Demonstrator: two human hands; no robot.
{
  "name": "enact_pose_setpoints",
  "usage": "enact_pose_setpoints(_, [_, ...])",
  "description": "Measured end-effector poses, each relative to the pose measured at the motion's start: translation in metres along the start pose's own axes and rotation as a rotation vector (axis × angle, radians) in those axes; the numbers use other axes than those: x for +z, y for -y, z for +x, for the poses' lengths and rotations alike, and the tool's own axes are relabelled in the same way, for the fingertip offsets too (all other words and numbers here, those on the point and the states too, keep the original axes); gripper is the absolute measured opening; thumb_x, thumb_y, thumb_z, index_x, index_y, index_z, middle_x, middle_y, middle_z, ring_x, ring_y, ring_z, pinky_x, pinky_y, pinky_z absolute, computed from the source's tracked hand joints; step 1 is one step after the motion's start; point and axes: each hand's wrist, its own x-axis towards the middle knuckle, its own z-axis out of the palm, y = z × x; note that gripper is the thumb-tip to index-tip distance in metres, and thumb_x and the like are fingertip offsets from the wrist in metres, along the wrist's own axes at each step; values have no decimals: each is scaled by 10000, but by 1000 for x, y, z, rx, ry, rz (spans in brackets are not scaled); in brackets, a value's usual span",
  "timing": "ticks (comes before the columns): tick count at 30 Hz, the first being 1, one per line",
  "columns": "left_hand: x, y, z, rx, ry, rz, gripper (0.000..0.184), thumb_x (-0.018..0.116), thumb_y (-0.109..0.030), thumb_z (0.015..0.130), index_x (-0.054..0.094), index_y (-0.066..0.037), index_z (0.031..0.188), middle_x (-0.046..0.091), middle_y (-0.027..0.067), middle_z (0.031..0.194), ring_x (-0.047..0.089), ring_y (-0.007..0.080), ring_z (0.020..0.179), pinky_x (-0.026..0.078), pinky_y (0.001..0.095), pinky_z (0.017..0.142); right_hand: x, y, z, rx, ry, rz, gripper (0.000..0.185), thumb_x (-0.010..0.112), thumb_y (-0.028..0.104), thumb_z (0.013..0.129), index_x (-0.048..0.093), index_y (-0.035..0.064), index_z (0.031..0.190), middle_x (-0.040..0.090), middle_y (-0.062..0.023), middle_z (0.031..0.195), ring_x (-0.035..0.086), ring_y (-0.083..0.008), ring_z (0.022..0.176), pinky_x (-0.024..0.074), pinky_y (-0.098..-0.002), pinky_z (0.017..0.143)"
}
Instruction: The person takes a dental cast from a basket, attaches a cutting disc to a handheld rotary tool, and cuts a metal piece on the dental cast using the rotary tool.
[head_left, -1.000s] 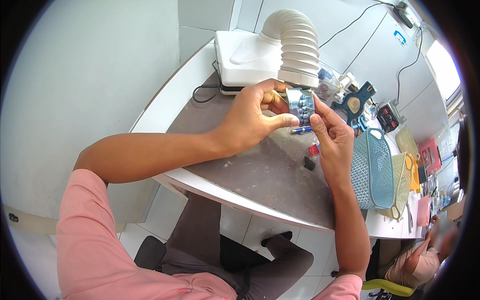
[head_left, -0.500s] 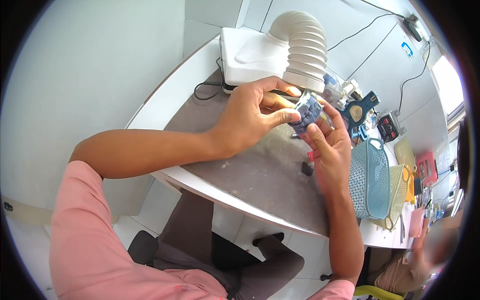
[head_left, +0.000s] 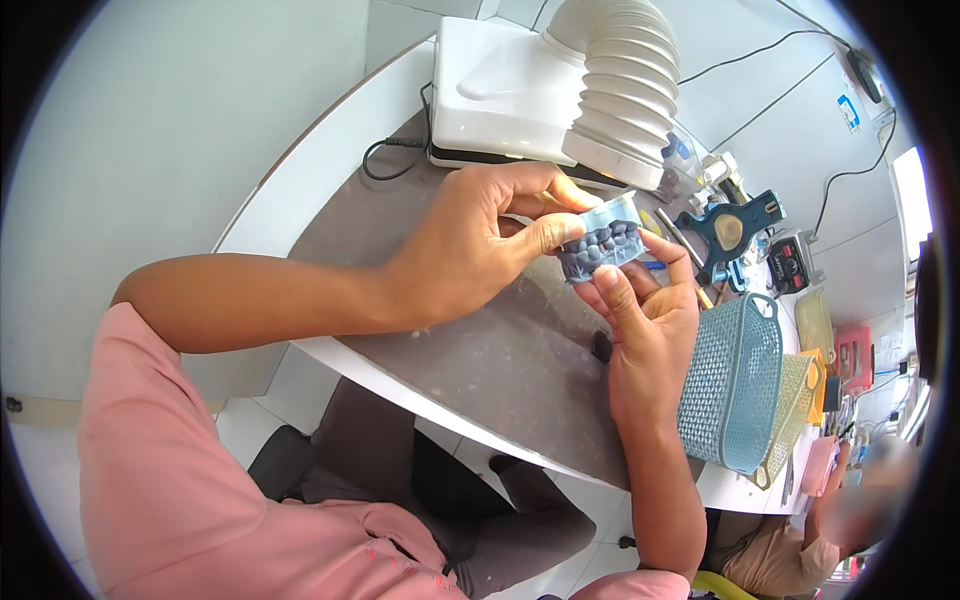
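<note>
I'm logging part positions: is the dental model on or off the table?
Off: left hand and right hand grip the dental model, above the table.

Through my remote feed I distinguish: dental model (head_left: 603, 243), blue-grey, paler above; benchtop (head_left: 470, 350), speckled grey-brown; hose (head_left: 632, 95), ribbed off-white; larger basket (head_left: 725, 400), blue (an open lattice pattern); smaller basket (head_left: 792, 408), beige; shirt (head_left: 180, 440), pink.

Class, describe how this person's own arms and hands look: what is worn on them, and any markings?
The left sleeve and right sleeve are pink and short, ending around the elbow. The left hand and right hand are ungloved; no rings, watch or bracelet can be seen.
</note>
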Motion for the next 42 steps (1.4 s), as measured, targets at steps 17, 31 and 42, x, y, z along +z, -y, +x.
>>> enact_pose_setpoints(17, [-3, -8, 0, 266, 119, 323, 508, 782, -76, 769, 599, -11, 1238, 665, 115, 1145, 666, 185, 1007, 553, 321, 886, 6, 6, -8, -4, -7, 175, 546, 759, -15, 823, 351, 36, 1181, 547, -146, 1165, 666, -209, 997, 537, -260, 813])
enact_pose_setpoints(31, [-9, -14, 4, 388, 226, 326, 555, 746, -82, 725, 609, -58, 1263, 668, 97, 1210, 649, 195, 1054, 526, 335, 872, 4, 12, -14, -194, 47, -63, 662, 813, 17, 780, 370, 43, 1271, 545, -138, 1136, 652, -211, 1005, 590, -291, 823])
enact_pose_setpoints(42, [-12, -14, 11, 283, 266, 202, 518, 709, -21, 754, 606, -36, 1261, 626, 80, 1245, 594, 146, 1058, 501, 308, 878, -2, 11, -1, -299, 49, -313, 614, 842, 51, 749, 493, 7, 1252, 498, -86, 1168, 621, -180, 1027, 555, -294, 861])
